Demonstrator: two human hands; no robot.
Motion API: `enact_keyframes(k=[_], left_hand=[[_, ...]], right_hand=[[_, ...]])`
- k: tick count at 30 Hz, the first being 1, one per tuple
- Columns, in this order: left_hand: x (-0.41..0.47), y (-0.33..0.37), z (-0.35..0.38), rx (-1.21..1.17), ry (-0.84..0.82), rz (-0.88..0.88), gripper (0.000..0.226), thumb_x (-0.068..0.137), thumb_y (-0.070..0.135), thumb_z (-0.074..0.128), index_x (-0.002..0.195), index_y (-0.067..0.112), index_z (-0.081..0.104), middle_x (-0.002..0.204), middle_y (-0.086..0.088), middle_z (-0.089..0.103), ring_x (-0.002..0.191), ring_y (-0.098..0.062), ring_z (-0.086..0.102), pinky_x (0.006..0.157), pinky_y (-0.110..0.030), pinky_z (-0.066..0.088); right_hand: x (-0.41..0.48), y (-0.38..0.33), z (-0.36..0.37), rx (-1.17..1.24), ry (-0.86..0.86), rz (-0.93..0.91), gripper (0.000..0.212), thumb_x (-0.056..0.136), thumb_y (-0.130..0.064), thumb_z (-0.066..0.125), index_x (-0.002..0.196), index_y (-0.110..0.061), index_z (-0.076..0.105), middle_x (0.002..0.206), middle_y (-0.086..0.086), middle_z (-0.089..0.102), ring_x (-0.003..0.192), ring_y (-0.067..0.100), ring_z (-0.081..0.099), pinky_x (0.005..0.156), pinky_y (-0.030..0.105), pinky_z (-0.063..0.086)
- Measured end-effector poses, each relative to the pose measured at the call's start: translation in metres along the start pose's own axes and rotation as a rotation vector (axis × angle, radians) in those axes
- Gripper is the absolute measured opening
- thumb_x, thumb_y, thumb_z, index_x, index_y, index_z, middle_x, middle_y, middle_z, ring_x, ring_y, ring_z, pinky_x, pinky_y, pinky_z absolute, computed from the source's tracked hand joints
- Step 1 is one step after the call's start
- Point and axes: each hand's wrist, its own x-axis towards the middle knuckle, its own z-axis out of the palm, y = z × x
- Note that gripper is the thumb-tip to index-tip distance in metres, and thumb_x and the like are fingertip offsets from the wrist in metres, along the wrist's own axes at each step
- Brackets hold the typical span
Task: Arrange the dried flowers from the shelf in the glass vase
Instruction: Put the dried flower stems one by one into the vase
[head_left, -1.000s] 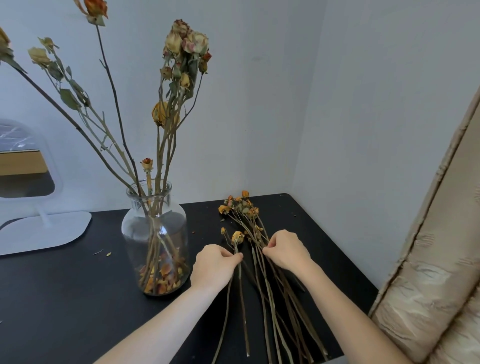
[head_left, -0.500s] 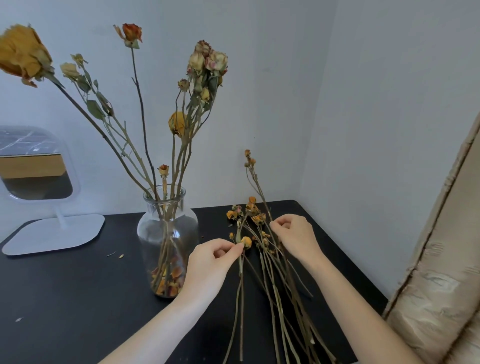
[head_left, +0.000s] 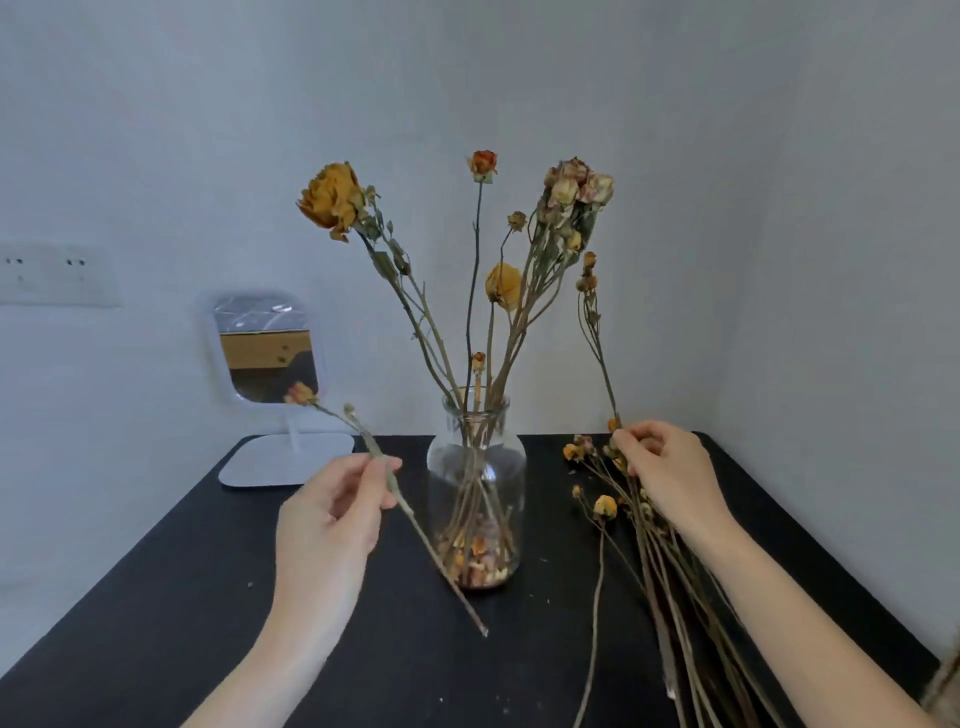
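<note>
A clear glass vase (head_left: 475, 467) stands mid-table with several dried flowers (head_left: 519, 291) upright in it and loose petals at its bottom. My left hand (head_left: 332, 512), left of the vase, pinches a single dried stem (head_left: 415, 519) that slants from a small pink bud at upper left down to the table in front of the vase. My right hand (head_left: 670, 473) rests on a bundle of dried flowers (head_left: 660, 571) lying on the table to the right. Its fingers hold one thin stem (head_left: 597, 343) that rises upright beside the vase.
The black table (head_left: 156, 597) meets white walls behind and on the right. A small white standing mirror (head_left: 265, 353) is at the back left. A wall socket plate (head_left: 52, 273) sits at far left. Bits of petal litter the tabletop.
My left hand has lifted a single stem out of the bundle and carried it left across the front of the vase. My right hand keeps its thin stem raised. The camera tilted up.
</note>
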Motion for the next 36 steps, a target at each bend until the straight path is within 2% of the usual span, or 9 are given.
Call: enact_keyframes(k=[4, 10, 14, 16, 18, 22, 30, 33, 36], left_hand=[[0.021, 0.020, -0.013, -0.038, 0.113, 0.133, 0.021, 0.094, 0.020, 0.049, 0.082, 0.021, 0.066, 0.055, 0.011, 0.057, 0.046, -0.002, 0.043, 0.042, -0.009, 0.034], [0.046, 0.055, -0.008, 0.014, 0.175, 0.396, 0.026, 0.094, 0.024, 0.049, 0.076, 0.040, 0.059, 0.075, 0.021, 0.065, 0.052, -0.004, 0.051, 0.052, -0.008, 0.041], [0.060, 0.066, 0.003, 0.056, 0.202, 0.503, 0.015, 0.090, 0.039, 0.046, 0.086, 0.035, 0.060, 0.076, 0.025, 0.064, 0.055, -0.004, 0.054, 0.053, -0.013, 0.044], [0.066, 0.064, 0.009, 0.062, 0.215, 0.512, 0.023, 0.089, 0.041, 0.045, 0.091, 0.026, 0.061, 0.076, 0.025, 0.064, 0.055, -0.006, 0.054, 0.052, -0.016, 0.044], [0.070, 0.062, 0.015, 0.070, 0.219, 0.506, 0.020, 0.091, 0.036, 0.046, 0.092, 0.022, 0.061, 0.077, 0.026, 0.064, 0.055, -0.005, 0.053, 0.055, -0.013, 0.044], [0.074, 0.054, 0.027, 0.125, 0.193, 0.492, 0.014, 0.092, 0.027, 0.047, 0.091, 0.021, 0.060, 0.079, 0.022, 0.061, 0.057, 0.000, 0.054, 0.055, -0.007, 0.042], [0.076, 0.030, 0.043, 0.240, 0.073, 0.463, 0.009, 0.088, 0.017, 0.057, 0.089, 0.021, 0.065, 0.066, 0.020, 0.057, 0.064, 0.008, 0.056, 0.056, -0.002, 0.041], [0.078, 0.022, 0.048, 0.290, 0.051, 0.452, 0.012, 0.086, 0.016, 0.062, 0.090, 0.011, 0.072, 0.060, 0.019, 0.055, 0.066, 0.006, 0.057, 0.059, -0.002, 0.042], [0.079, 0.014, 0.053, 0.315, -0.006, 0.395, 0.013, 0.086, 0.019, 0.062, 0.089, 0.012, 0.073, 0.055, 0.011, 0.057, 0.066, -0.003, 0.058, 0.059, -0.002, 0.042]], right_hand=[[-0.003, -0.005, 0.005, 0.000, 0.010, -0.002, 0.005, 0.091, -0.026, 0.055, 0.093, -0.023, 0.057, 0.073, 0.000, 0.063, 0.066, 0.007, 0.059, 0.053, 0.013, 0.036], [-0.005, -0.009, 0.004, 0.029, 0.013, -0.008, 0.005, 0.090, -0.024, 0.056, 0.093, -0.021, 0.059, 0.074, 0.003, 0.064, 0.068, 0.012, 0.060, 0.057, 0.018, 0.039], [-0.004, -0.010, 0.002, 0.034, 0.018, -0.001, 0.005, 0.090, -0.022, 0.057, 0.094, -0.020, 0.059, 0.074, 0.004, 0.064, 0.068, 0.013, 0.060, 0.058, 0.019, 0.041], [-0.003, -0.011, 0.001, 0.023, 0.019, -0.002, 0.006, 0.090, -0.021, 0.056, 0.094, -0.019, 0.059, 0.075, 0.004, 0.064, 0.068, 0.012, 0.060, 0.057, 0.018, 0.040], [-0.004, -0.011, 0.002, 0.019, 0.015, -0.005, 0.007, 0.090, -0.021, 0.056, 0.095, -0.019, 0.060, 0.073, 0.003, 0.063, 0.067, 0.011, 0.059, 0.057, 0.017, 0.038], [-0.007, -0.011, 0.004, 0.011, 0.009, -0.001, 0.011, 0.090, -0.020, 0.056, 0.099, -0.016, 0.060, 0.073, 0.000, 0.062, 0.069, 0.009, 0.058, 0.058, 0.016, 0.037], [-0.008, -0.010, 0.006, 0.015, -0.015, 0.002, 0.009, 0.091, -0.019, 0.054, 0.098, -0.016, 0.060, 0.068, 0.006, 0.061, 0.060, 0.010, 0.056, 0.052, 0.013, 0.037], [-0.007, -0.010, 0.007, 0.011, -0.016, 0.002, 0.008, 0.091, -0.019, 0.055, 0.097, -0.017, 0.059, 0.069, 0.006, 0.061, 0.060, 0.010, 0.056, 0.052, 0.013, 0.036], [-0.007, -0.009, 0.008, 0.013, -0.013, 0.001, 0.007, 0.091, -0.019, 0.055, 0.096, -0.018, 0.059, 0.067, 0.004, 0.061, 0.060, 0.009, 0.056, 0.053, 0.013, 0.036]])
